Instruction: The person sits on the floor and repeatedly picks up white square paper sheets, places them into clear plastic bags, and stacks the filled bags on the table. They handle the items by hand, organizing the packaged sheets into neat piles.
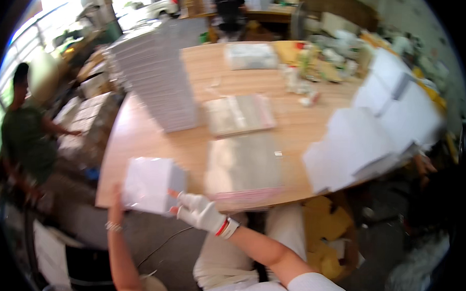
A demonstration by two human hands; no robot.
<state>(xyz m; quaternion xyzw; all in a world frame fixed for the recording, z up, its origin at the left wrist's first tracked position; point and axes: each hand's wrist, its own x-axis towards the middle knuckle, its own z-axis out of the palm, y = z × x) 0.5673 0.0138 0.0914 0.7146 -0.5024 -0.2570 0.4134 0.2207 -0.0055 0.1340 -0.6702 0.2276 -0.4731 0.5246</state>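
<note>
A white box point(147, 183), covered in glossy clear plastic, sits at the table's near left edge. Along its left side is my bare left hand point(116, 197), its fingers blurred by motion; a bracelet circles that wrist. My right hand point(202, 212) wears a white glove with bare fingertips and a red-and-white wristband. Its fingers reach out, apart, to the box's lower right side, seemingly touching it. To the right of the box lies a stack of clear plastic bags point(245, 166) with a pink edge strip. Behind that rests another bundle of clear bags point(240, 115).
A tall stack of flat white boxes point(156, 76) rises at the left back of the wooden table point(288, 186). White folded card sheets point(353, 144) cover its right side. Bottles point(303, 61) and clutter stand farther back. One person point(25, 128) is at left; another's hand point(425, 165) shows at right.
</note>
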